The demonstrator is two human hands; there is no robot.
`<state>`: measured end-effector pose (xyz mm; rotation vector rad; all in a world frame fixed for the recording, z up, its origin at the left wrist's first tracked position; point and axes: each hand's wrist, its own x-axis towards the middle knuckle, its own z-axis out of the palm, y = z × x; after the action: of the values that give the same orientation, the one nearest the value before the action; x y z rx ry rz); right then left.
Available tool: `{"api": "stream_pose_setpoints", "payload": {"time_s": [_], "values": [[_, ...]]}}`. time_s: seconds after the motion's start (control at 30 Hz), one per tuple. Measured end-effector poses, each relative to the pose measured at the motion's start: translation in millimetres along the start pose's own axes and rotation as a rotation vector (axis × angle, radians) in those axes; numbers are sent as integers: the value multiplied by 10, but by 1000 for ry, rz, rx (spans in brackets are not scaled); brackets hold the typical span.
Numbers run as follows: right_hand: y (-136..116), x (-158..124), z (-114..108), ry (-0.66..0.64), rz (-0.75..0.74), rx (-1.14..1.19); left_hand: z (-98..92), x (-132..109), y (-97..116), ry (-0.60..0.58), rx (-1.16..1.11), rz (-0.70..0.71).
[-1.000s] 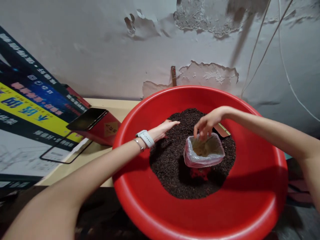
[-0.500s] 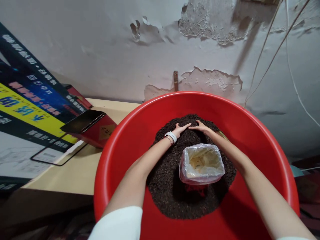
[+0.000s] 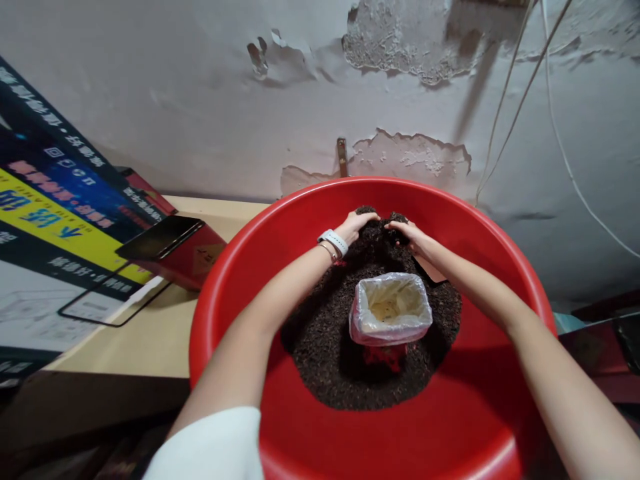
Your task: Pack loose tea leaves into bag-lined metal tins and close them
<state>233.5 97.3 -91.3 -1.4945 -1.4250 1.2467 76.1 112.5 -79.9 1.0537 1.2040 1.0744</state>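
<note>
Inside a large round red tub (image 3: 240,287) lies a heap of dark, loose, tea-like leaves (image 3: 320,360). My left hand (image 3: 354,225), below a white watch, curls round a heaped scoop of the leaves at the heap's far side. Facing it, my right hand (image 3: 407,232) also cups a dark scoop, with a small gap between the two. Both scoops are lifted above the heap. Nearer to me, a box lined with a clear plastic bag (image 3: 393,310) stands on the heap, its top open and its inside pale. A flat reddish-brown piece (image 3: 429,268) shows partly under my right forearm.
On a pale board (image 3: 125,350) to the left stand a dark red tin (image 3: 185,257) with a black top and a wire frame, and a large printed carton (image 3: 55,220). Behind the tub is a peeling wall (image 3: 200,100) with hanging cords (image 3: 505,113) at the right.
Both hands have risen from the far part of the heap and now hold dark leaves, where their fingers were spread before. The view has shifted slightly.
</note>
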Motion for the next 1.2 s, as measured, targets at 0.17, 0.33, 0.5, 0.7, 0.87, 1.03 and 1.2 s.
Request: {"api": "stream_pose_setpoints", "payload": {"time_s": [0.17, 0.33, 0.5, 0.7, 0.87, 1.03, 1.2], "values": [[-434, -541, -294, 30, 23, 153, 128, -689, 425, -149, 83, 60], [-518, -1136, -378, 15, 32, 117, 226, -1405, 293, -273, 176, 68], [-401, -1475, -302, -16, 26, 105, 187, -1625, 74, -474, 328, 154], [-427, -1590, -227, 14, -23, 90, 62, -1573, 146, -490, 749, 376], [-422, -1666, -109, -40, -87, 98, -96, -1555, 285, -425, 908, 430], [-224, -1591, -30, -163, -291, -2, -343, -1401, 334, -252, 1017, 364], [-106, -1517, -56, -164, -417, -411, -599, -1184, 276, -145, 1099, 250]]}}
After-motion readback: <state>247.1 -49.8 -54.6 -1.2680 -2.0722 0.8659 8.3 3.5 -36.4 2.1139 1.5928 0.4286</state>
